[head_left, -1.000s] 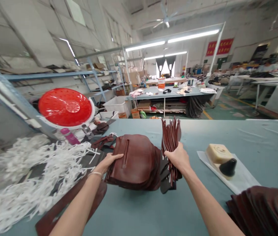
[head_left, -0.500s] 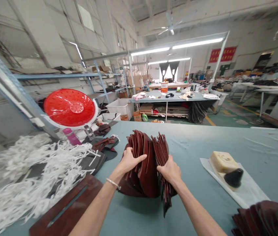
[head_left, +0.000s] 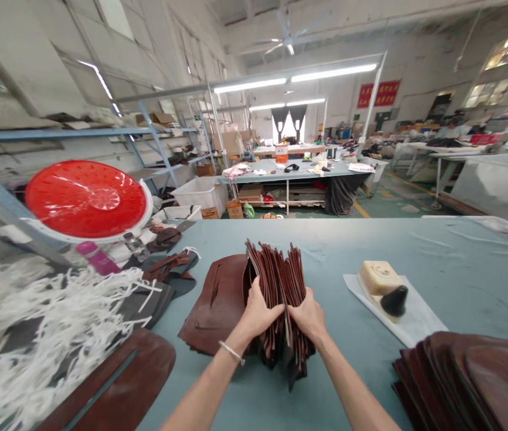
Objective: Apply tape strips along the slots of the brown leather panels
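A bundle of brown leather pieces (head_left: pixel 278 281) stands on edge in the middle of the teal table (head_left: pixel 460 263). My left hand (head_left: pixel 257 311) grips its left side and my right hand (head_left: pixel 308 314) grips its right side, fingers wrapped round it, thumbs close together. Left of the bundle a flat stack of brown leather pieces (head_left: pixel 215 302) with a slot lies on the table, partly under my left wrist.
A pale block with a black cone (head_left: pixel 384 286) rests on a white sheet to the right. More fanned leather pieces (head_left: pixel 469 383) lie at the lower right, a slotted piece (head_left: pixel 114 389) at the lower left. White shredded strips (head_left: pixel 33 323) and a red basket (head_left: pixel 85 200) fill the left.
My left hand lifted part of the flat stack upright and pressed it against the bundle in my right hand. Both hands have come together on one upright bundle; some pieces stay flat.
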A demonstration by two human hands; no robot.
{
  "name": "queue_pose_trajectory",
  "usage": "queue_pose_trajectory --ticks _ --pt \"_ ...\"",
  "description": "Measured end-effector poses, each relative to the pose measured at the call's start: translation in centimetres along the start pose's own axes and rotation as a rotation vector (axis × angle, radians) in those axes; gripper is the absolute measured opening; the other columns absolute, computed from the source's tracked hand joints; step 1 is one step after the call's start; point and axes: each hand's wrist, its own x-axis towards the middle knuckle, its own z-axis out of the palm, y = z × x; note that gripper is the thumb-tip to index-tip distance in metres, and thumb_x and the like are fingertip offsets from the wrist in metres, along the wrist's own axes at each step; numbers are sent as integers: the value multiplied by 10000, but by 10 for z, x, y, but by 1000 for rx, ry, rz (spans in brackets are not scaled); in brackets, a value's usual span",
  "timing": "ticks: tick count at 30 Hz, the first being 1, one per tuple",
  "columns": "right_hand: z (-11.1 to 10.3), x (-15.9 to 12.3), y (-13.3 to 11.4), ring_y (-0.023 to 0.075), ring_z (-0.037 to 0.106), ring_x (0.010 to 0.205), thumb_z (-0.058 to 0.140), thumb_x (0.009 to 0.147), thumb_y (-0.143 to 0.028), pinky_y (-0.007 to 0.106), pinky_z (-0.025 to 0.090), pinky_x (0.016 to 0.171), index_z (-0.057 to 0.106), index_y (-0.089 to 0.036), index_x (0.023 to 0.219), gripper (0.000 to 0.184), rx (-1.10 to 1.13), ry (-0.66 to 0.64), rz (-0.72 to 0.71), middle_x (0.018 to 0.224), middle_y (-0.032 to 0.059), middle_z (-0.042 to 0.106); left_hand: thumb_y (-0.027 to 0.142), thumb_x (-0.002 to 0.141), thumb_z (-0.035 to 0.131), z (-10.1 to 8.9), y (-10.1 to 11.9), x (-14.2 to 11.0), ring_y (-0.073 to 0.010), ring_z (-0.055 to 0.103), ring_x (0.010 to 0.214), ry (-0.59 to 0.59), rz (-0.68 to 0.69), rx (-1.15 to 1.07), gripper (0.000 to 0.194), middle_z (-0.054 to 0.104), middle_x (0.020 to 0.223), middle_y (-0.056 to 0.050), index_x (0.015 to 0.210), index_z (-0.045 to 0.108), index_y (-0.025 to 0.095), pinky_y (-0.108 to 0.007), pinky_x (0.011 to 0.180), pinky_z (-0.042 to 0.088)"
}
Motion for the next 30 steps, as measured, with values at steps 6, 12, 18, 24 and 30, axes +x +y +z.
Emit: queue_pose_trajectory --ticks 6,12,18,24,30 --pt "-33 -36 44 233 665 1014 635 735 -435 330 513 854 422 -196 1256 612 215 106 29 1105 86 689 148 672 650 41 29 -37 -254 462 1280 -95 65 -73 871 470 1347 -153 1423 211 183 -425 1102 341" --pt "-77 -105 56 232 672 967 729 656 -418 331 522 839 460 -219 1215 652 453 204 29 1085 63 694 166 716 623 35 85 -91 -235 502 1224 -238 2 -131 822 508 1302 -124 1434 222 191 -398 1073 385" --pt "-103 -150 67 261 665 987 681 717 -511 370 494 873 400 -247 1316 712 202 57 111 1068 68 691 359 740 678 20 79 -133 -287 426 1293 -297 -58 12 866 439 1361 -139 1441 189 218 -460 1093 348" --pt "-77 -163 79 293 484 1279 583 753 -640 432 394 1036 225 -159 1439 911 146 -84 120 1403 184 456 604 762 590 32 -9 -156 -351 345 1324 -230 -206 261 798 399 1316 -182 1340 326 121 -539 1112 264" --pt "-58 -164 57 362 335 1372 658 645 -660 486 369 1058 42 -113 1504 1190 -144 7 61 1483 226 304 579 780 591 25 -14 -151 -270 423 1263 -277 -186 109 711 403 1308 -160 1265 316 138 -447 1093 329"
